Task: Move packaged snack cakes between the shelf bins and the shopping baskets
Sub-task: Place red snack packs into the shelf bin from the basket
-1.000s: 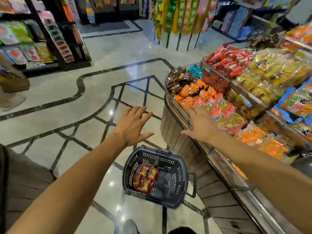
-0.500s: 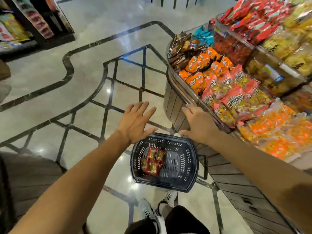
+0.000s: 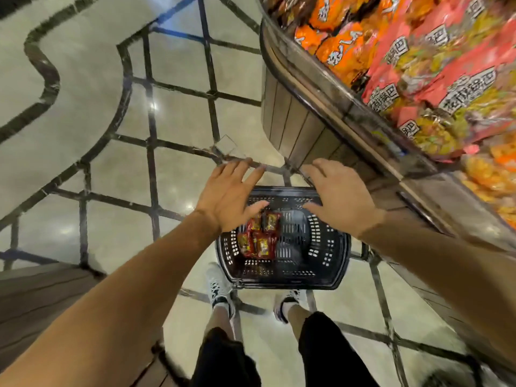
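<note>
- Black basket sits on the floor by our feet, red snack cakes inside.
- Our left hand and right hand hover above, fingers spread, holding nothing.
- We should pinch one packet cleanly.

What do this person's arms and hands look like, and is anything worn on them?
Both forearms are bare as far as the picture shows, with no sleeve in sight. The left hand and right hand wear no gloves, and no rings, watch or wristband can be seen. Lower down: dark shorts, white sneakers.
</note>
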